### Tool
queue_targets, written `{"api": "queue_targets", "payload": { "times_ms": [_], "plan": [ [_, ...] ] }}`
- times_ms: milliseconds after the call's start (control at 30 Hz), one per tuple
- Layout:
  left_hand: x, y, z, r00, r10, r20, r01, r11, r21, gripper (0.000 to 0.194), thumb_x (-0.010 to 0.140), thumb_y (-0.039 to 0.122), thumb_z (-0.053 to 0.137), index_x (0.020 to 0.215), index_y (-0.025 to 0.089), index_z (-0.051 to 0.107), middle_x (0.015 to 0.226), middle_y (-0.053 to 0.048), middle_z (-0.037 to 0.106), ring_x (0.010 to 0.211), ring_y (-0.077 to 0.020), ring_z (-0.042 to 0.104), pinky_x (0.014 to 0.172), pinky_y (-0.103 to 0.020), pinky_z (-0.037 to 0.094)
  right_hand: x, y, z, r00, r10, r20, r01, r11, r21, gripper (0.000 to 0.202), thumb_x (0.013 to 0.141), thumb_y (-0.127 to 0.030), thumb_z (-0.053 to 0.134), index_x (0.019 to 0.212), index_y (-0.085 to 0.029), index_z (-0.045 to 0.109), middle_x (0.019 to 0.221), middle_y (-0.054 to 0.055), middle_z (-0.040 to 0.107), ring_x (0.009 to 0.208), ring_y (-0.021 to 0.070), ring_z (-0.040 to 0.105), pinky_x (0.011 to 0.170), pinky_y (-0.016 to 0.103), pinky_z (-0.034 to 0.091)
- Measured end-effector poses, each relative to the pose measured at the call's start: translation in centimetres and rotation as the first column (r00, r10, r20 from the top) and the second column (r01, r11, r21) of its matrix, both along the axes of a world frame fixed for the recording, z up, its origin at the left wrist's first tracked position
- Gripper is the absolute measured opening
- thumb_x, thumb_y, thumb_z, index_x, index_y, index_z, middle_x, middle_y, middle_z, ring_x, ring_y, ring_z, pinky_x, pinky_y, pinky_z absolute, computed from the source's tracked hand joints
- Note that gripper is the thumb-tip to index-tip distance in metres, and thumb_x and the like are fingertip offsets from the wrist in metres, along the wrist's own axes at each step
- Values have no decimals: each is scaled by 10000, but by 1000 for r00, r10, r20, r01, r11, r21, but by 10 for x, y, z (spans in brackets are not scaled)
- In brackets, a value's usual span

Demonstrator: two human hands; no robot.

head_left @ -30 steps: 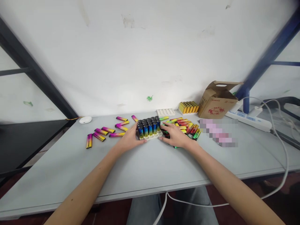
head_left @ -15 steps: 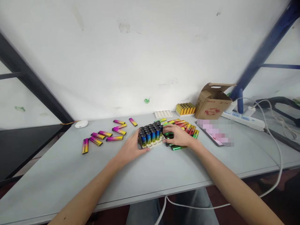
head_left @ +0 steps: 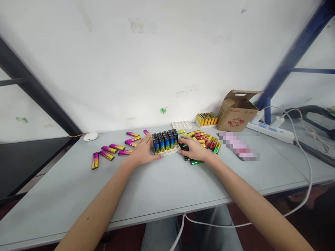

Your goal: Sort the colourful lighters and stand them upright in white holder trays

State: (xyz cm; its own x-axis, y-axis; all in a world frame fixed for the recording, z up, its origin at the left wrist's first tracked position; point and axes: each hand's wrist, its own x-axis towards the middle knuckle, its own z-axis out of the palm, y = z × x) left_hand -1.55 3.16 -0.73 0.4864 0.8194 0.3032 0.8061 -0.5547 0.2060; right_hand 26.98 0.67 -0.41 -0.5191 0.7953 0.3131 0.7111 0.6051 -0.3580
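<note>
Between my two hands is a white tray (head_left: pixel 170 151) packed with upright blue-and-yellow lighters (head_left: pixel 166 142) that have dark tops. My left hand (head_left: pixel 142 151) grips the tray's left side, thumb along the front edge and fingers behind the left row. From the right, my right hand (head_left: pixel 193 148) holds the other side, its fingertips against the tray's corner. Under and around that hand lie loose green lighters (head_left: pixel 196 162), partly covered by it. Red-and-yellow lighters (head_left: pixel 209 142) are piled just beyond it.
Loose purple-and-yellow lighters (head_left: pixel 107 155) are scattered to the left. A bare white tray (head_left: pixel 181 124) and a tray of yellow lighters (head_left: pixel 206 119) stand by the wall. Further right are an open cardboard box (head_left: pixel 237 113), a pink blurred item (head_left: pixel 239 146) and a power strip (head_left: pixel 274 131).
The tray of blue lighters has shifted slightly left, with both hands on it. My left hand now covers part of the nearest purple-and-yellow lighters.
</note>
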Motion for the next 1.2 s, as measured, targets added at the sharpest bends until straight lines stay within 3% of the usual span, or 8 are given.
{"api": "queue_targets", "payload": {
  "times_ms": [233,367,500,633,733,833,1000,1200],
  "plan": [
    [-9,8,0,993,39,-116,-52,993,-110,992,744,759,486,1494,141,289,1553,-161,302,1430,-343,277,1165,-491,213,-1,-2,1,1000,6,-12,-6,1000,-3,319,845,-263,605,1153,-181,595,1161,115,640,1271,285,491,977,413,440],
    [-15,-4,9,994,33,-108,-36,999,-30,841,755,737,501,1353,145,497,1424,-169,488,1316,-351,437,1100,-478,315,0,-4,0,1000,1,-11,-1,1000,8,379,842,-295,617,1204,-186,589,1232,126,619,1303,291,468,1012,425,424],
    [-24,-10,20,998,-40,-44,40,999,-7,495,869,589,440,1063,189,657,1081,-108,682,1026,-281,611,908,-410,458,1,-4,-3,1000,-23,-4,23,1000,15,451,824,-357,646,1232,-173,589,1281,145,598,1310,300,465,1031,432,414],
    [-27,-6,18,995,96,26,-97,994,48,375,908,460,406,1006,203,661,998,-86,700,910,-251,636,841,-384,474,-4,-1,-5,995,-84,-59,84,996,7,448,766,-401,705,1143,-169,637,1209,134,644,1256,308,516,993,414,438],
    [-23,-2,11,995,94,-24,-92,992,89,327,869,413,475,1044,208,660,1000,-89,710,975,-273,631,931,-420,444,-12,1,-4,983,-130,-130,132,991,7,309,738,-369,732,975,-181,674,1047,85,697,1041,264,635,876,350,483],
    [-16,-1,6,992,118,-31,-116,991,73,286,844,336,492,1031,216,671,913,-74,727,943,-273,646,971,-444,428,-21,2,0,976,-172,-134,176,984,18,250,713,-364,750,861,-179,668,955,59,697,860,218,653,773,310,478],
    [-9,-2,3,901,405,159,-415,909,34,351,797,255,514,1112,170,644,1071,-123,708,1009,-317,640,864,-432,493,-33,2,4,975,-207,-85,209,978,19,250,723,-388,734,841,-180,661,950,60,696,856,218,643,752,298,458],
    [-15,-1,16,823,428,373,-499,859,116,326,861,300,486,1102,153,650,1074,-137,667,1010,-310,620,889,-442,475,-38,10,11,979,-190,-71,190,982,-17,297,713,-361,733,932,-171,667,972,76,717,901,237,656,761,300,473]
  ]
}}
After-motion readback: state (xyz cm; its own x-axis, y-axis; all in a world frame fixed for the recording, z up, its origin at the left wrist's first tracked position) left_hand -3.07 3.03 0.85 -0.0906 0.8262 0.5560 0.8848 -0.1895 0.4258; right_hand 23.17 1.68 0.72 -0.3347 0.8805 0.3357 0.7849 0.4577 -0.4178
